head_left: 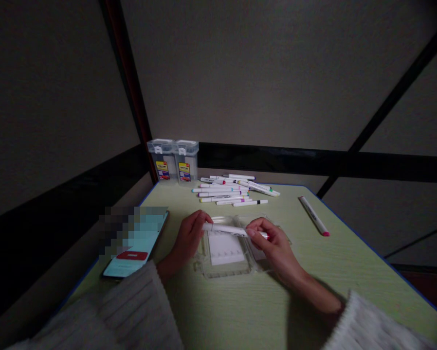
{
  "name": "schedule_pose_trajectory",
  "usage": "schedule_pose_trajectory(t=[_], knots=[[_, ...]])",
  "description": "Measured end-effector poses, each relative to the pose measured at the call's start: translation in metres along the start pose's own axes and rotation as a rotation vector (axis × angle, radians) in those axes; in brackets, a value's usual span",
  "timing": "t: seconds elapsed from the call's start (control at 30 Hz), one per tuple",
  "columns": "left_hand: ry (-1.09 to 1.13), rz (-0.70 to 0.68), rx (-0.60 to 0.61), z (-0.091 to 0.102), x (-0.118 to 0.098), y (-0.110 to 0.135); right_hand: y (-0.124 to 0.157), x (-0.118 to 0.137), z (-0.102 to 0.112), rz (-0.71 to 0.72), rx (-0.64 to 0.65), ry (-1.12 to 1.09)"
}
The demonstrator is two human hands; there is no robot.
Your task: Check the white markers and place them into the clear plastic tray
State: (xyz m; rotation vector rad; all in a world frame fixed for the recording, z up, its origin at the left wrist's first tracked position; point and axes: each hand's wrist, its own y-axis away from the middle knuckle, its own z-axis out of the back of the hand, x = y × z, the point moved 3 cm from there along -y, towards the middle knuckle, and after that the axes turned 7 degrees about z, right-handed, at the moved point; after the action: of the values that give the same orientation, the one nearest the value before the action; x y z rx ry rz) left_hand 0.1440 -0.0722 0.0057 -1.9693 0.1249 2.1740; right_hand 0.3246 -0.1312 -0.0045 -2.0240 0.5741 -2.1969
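Observation:
A white marker (228, 229) lies level between my two hands, just above a clear plastic case (226, 253) with a white insert that rests on the pale green table (240, 311). My left hand (188, 239) is closed round the marker's left end. Fingers of my right hand (273, 243) pinch its right end, where a pink tip shows. Both wrists wear white knit sleeves.
A pile of several white markers (233, 190) lies at the table's far middle. One pink-tipped marker (314, 216) lies alone at the right. Two clear lidded boxes (173, 160) stand at the far left corner. A phone (138, 243) rests near the left edge.

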Motion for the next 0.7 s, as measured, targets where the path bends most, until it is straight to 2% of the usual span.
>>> schedule_pose_trajectory(t=[0.7], knots=[[-0.007, -0.024, -0.013, 0.0002, -0.0006, -0.0002, 0.0005, 0.0071, -0.0021, 0.021, 0.05, -0.015]])
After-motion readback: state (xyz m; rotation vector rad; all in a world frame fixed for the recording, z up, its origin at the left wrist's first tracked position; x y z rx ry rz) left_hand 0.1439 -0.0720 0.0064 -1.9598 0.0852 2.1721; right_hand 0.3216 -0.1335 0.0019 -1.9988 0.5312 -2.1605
